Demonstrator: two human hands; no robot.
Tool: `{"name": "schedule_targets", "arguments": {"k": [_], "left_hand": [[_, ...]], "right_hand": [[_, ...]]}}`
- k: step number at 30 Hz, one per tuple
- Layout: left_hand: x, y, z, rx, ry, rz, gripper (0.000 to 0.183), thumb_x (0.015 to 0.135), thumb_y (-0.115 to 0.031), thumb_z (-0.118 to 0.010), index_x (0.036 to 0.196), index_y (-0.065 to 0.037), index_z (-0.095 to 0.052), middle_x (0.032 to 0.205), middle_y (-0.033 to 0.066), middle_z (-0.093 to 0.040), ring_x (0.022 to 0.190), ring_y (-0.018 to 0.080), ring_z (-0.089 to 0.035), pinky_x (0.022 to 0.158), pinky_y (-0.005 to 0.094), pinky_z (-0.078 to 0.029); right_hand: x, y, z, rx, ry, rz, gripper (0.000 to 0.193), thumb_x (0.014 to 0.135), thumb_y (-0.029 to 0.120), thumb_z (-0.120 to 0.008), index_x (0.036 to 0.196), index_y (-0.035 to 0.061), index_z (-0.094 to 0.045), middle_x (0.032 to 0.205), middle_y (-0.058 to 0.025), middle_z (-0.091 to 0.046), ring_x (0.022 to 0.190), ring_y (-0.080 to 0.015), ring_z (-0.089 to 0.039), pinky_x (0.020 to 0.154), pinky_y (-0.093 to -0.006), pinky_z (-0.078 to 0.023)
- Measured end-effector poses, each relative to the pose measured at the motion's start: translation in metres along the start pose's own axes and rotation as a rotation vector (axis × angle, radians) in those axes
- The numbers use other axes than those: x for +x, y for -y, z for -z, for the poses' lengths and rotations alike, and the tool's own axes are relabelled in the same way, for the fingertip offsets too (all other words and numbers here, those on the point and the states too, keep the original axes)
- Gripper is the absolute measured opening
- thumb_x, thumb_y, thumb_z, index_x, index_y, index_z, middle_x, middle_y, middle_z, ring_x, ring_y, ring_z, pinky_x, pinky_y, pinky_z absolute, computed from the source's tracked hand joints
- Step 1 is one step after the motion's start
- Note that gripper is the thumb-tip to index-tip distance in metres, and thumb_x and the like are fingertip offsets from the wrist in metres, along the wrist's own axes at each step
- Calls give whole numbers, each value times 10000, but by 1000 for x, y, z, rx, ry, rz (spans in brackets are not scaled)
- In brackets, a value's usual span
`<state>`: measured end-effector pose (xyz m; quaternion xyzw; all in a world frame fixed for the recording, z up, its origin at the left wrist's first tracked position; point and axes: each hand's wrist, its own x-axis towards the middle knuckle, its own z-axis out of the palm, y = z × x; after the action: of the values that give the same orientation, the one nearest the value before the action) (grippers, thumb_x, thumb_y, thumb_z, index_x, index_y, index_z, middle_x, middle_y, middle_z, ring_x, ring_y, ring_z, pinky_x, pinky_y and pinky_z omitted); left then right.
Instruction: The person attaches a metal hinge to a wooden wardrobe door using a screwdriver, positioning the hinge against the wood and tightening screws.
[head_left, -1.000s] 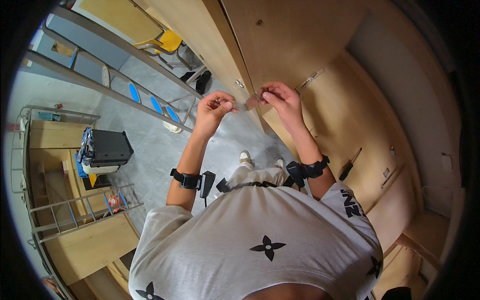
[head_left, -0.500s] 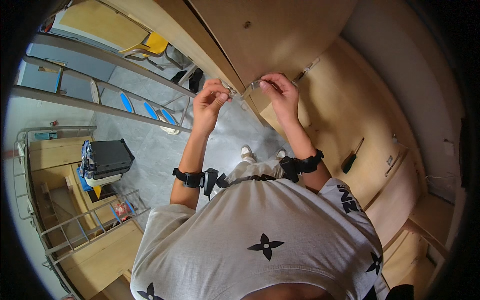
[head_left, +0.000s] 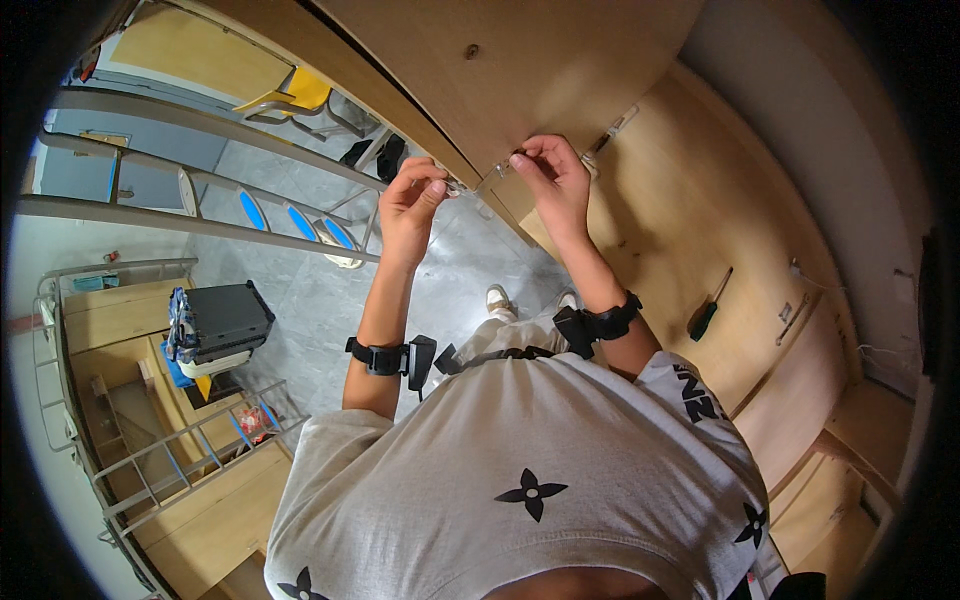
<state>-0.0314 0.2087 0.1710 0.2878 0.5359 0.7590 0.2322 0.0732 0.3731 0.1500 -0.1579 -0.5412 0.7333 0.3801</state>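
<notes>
Both my hands are raised in front of the edge of a wooden cabinet door (head_left: 540,70). Between them is a small shiny metal fitting (head_left: 490,178), hinge-like in look, though its exact kind is hard to make out. My left hand (head_left: 412,210) is closed, with thumb and forefinger pinched at the fitting's left end. My right hand (head_left: 556,185) pinches thumb against forefinger at the upper right end, and the fingers hide what lies between them. A screwdriver (head_left: 705,316) with a dark handle lies on the wooden panel to the right.
A metal fitting (head_left: 622,122) sits on the wood beyond my right hand. Another metal fitting (head_left: 785,312) is farther right. At left stand a bunk-bed ladder (head_left: 215,208) with blue treads, a yellow chair (head_left: 300,92) and a dark grey case (head_left: 228,318). My shoes (head_left: 498,299) show on the grey floor.
My right thumb and fingers have shifted slightly on the fitting, and more of its metal shows between the hands. My left hand keeps its pinch. The view has moved a little.
</notes>
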Motion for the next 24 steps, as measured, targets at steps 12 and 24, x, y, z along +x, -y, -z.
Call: {"name": "schedule_targets", "arguments": {"k": [12,24], "left_hand": [[-1,-2,-9,-77,-79,70,153,877,-3,-595,1023,-36,-563,1041,28,-565,974,131,-533,825,274,-443],[-2,-4,-11,-65,-63,58,134,906,-27,-557,1040,-19,-550,1003,27,-574,949,126,-542,832,282,-451]], "right_hand": [[4,-7,4,3,21,21,179,807,10,-683,944,29,-569,838,5,-585,779,-59,-535,690,-193,-434],[4,-9,4,-6,16,55,155,806,13,-682,918,23,-576,835,1,-593,782,-67,-543,706,-206,-449]]}}
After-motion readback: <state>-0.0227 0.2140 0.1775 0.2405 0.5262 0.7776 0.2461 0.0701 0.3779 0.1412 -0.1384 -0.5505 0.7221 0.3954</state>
